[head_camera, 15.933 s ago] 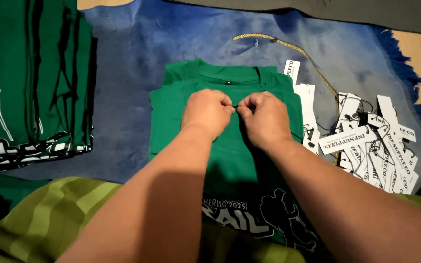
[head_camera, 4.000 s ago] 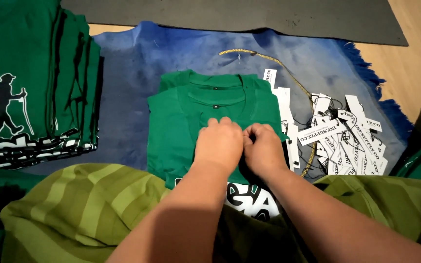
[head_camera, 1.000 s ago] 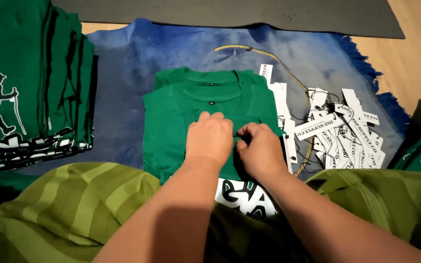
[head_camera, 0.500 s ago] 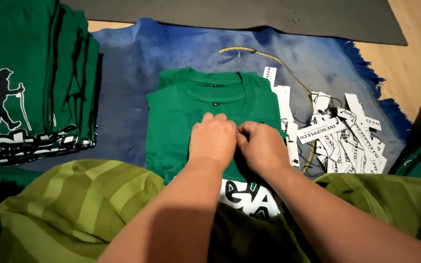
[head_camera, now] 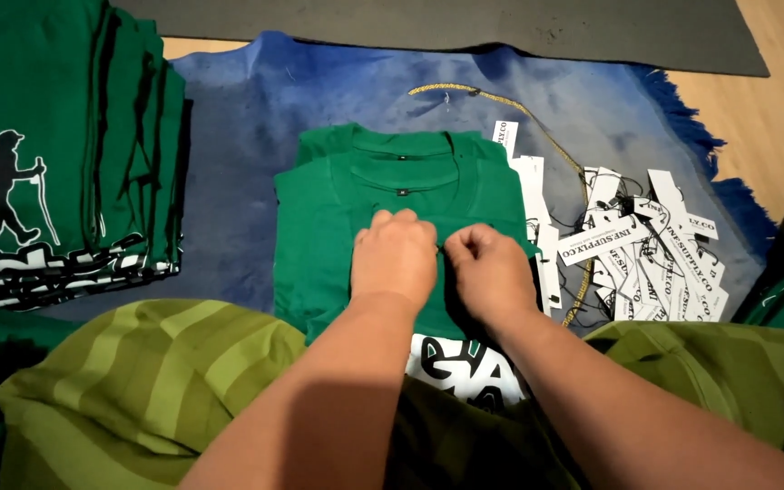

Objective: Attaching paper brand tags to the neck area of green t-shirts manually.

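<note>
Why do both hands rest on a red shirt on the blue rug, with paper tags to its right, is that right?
Not quite: the shirt is green, not red, as the head view shows. The left hand and right hand do rest on it, on the blue rug, with the paper tags to its right.

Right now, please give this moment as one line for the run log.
left hand: fist on green shirt | right hand: pinching shirt fold | white tags: heaped right | shirt stack: left | blue rug: underneath
</note>
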